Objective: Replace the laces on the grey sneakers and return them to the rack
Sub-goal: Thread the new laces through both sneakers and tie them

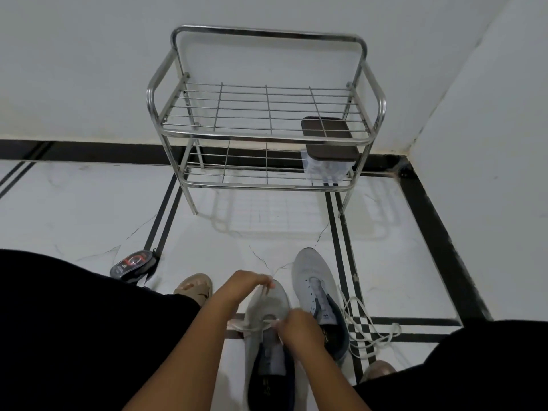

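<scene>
Two grey sneakers stand on the floor between my knees. The nearer sneaker (268, 310) has a white lace (252, 325) threaded across its lowest eyelets. My left hand (246, 284) pinches one lace end above the toe. My right hand (296, 326) pinches the other end at the eyelets. The second sneaker (314, 280) lies just to the right, toe pointing away, with no lace in it. A loose white lace (370, 330) is coiled on the floor to its right.
A two-shelf steel rack (264, 134) stands against the wall ahead, with a dark-lidded clear box (327, 158) on the right of its lower shelf. A small dark packet (133, 265) lies on the floor at left. My sandalled foot (194, 287) is beside my left hand.
</scene>
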